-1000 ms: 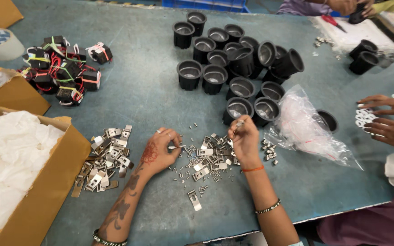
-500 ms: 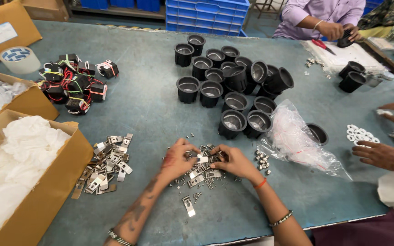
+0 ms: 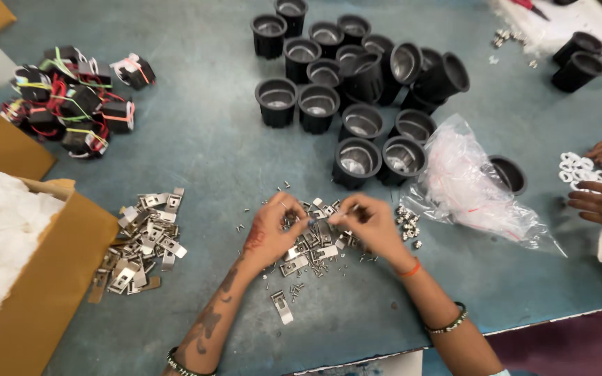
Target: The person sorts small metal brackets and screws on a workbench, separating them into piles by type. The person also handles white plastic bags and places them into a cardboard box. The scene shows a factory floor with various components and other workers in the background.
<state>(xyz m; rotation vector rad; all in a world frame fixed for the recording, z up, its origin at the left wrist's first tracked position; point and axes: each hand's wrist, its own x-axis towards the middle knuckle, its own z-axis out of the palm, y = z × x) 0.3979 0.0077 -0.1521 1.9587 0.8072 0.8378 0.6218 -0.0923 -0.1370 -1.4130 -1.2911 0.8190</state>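
Hands: left point(image 3: 273, 230), right point(image 3: 371, 223) now together, frame centre, pinching clips point(image 3: 311, 244) | cups point(image 3: 357, 104) above, untouched.

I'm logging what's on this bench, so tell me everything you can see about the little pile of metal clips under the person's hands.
The pile of metal clips is a loose scatter of small, flat, silvery stamped pieces mixed with tiny screws, lying on the blue-grey table. The pieces lie at all angles, some overlapping. The left hand and right hand rest over it, fingertips meeting above its middle. One clip lies apart, nearer the table edge.
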